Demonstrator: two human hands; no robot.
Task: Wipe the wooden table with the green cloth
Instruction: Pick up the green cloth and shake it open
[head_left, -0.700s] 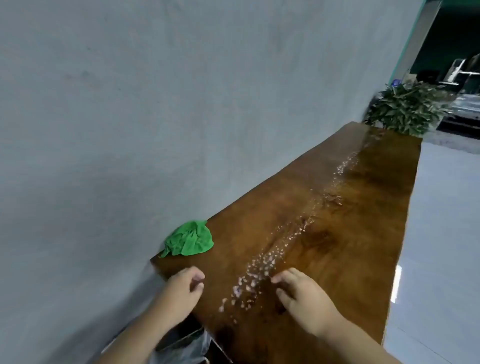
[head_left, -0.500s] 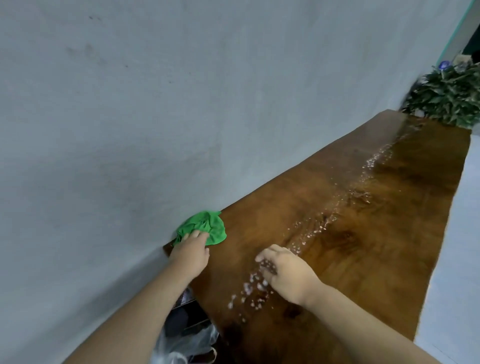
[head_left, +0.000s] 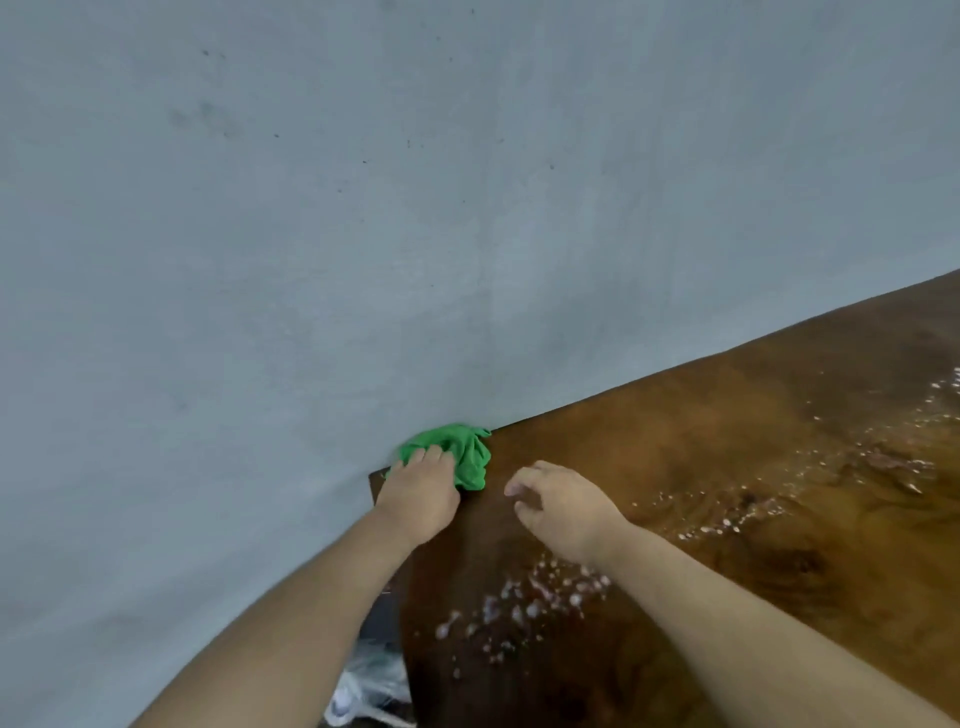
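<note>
the left hand lays its fingers over the green cloth bunched at the wooden table corner, probably gathering it; right hand hovers beside the cloth, fingers loosely curled, empty.

Bright green cloth, glossy dark-brown wooden table with swirling grain, whitish droplets, blue-grey speckled wall

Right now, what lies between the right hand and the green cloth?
In the head view, only bare wooden table separates the right hand from the green cloth.
</note>
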